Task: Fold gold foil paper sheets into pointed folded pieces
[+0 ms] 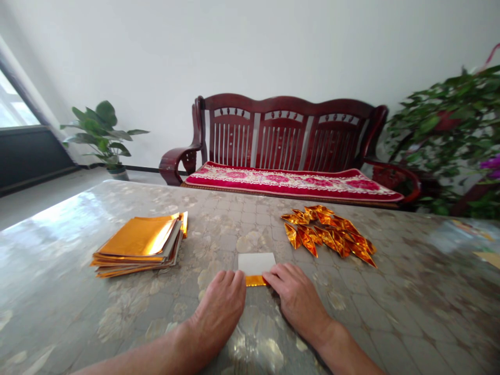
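A sheet of gold foil paper (257, 263) lies on the table between my hands, white side up. Its near edge is folded over into a shiny gold strip. My left hand (224, 299) grips the left end of that fold, fingers curled and closed. At the right end, my right hand (295, 294) pinches the fold with thumb and fingers together. To the left sits a stack of gold foil paper (140, 237), slightly uneven. Several folded gold foil pieces (332, 232) with pointed ends lie in a loose pile at the right.
The table (156, 317) has a glossy, flower-patterned cover. Behind it stands a dark red wooden bench (281, 138) with a red and white runner (289, 179). Potted plants (103, 133) flank the bench. A blurred clear plastic item (464, 234) lies at the table's right.
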The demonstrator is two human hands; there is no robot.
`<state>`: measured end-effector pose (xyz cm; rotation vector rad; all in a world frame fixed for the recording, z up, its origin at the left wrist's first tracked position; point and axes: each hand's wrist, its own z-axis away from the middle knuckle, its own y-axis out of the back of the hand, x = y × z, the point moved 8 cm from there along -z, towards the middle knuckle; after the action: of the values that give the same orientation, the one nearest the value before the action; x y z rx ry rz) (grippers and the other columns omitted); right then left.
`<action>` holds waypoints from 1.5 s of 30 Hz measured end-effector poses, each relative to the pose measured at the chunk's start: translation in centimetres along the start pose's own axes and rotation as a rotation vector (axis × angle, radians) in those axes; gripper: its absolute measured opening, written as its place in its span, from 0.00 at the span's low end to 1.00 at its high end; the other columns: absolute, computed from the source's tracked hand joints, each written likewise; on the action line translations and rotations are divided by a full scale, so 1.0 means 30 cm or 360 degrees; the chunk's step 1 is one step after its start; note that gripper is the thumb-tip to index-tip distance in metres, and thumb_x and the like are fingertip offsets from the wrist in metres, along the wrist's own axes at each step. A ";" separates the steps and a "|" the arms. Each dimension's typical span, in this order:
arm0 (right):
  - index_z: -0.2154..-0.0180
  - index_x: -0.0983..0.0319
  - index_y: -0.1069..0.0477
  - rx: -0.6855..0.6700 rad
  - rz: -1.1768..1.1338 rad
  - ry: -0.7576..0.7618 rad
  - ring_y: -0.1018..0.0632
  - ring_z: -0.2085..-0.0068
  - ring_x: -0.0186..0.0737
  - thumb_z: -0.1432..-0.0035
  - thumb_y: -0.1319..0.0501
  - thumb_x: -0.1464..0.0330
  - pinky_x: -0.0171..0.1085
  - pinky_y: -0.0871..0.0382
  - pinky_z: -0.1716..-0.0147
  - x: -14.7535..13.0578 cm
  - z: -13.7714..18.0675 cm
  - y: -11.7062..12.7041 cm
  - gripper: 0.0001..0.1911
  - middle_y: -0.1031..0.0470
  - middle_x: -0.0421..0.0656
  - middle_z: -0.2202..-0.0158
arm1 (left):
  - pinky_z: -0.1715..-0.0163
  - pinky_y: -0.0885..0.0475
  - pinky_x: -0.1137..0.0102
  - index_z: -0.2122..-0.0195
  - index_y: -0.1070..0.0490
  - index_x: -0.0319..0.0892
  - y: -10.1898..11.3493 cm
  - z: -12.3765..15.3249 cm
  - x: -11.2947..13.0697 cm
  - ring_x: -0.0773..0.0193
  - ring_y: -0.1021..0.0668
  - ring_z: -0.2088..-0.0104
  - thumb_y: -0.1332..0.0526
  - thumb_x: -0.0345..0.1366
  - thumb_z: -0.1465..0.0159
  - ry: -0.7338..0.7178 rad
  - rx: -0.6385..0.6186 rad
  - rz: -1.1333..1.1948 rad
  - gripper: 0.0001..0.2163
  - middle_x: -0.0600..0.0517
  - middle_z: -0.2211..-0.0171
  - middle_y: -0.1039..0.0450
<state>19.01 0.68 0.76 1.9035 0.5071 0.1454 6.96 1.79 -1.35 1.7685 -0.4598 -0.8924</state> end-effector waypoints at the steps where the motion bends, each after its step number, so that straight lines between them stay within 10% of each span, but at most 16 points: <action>1: 0.56 0.58 0.26 0.0002 -0.0005 0.0004 0.30 0.59 0.42 0.36 0.40 0.75 0.39 0.38 0.58 0.000 0.000 0.001 0.10 0.26 0.41 0.62 | 0.67 0.36 0.65 0.54 0.28 0.38 0.000 0.000 0.000 0.59 0.31 0.66 0.42 0.27 0.36 -0.0001 0.0002 0.0003 0.10 0.47 0.64 0.31; 45: 0.62 0.60 0.24 0.0037 -0.0066 0.0156 0.29 0.60 0.39 0.36 0.40 0.75 0.37 0.39 0.58 -0.040 0.000 0.011 0.07 0.26 0.41 0.65 | 0.61 0.30 0.64 0.46 0.36 0.42 0.024 -0.014 0.017 0.57 0.28 0.59 0.42 0.32 0.32 -0.0127 -0.0130 0.0303 0.14 0.49 0.59 0.32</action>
<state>18.03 0.08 1.23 1.9141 0.6162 0.2074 7.67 1.45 -0.80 1.5898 -0.6245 -0.8371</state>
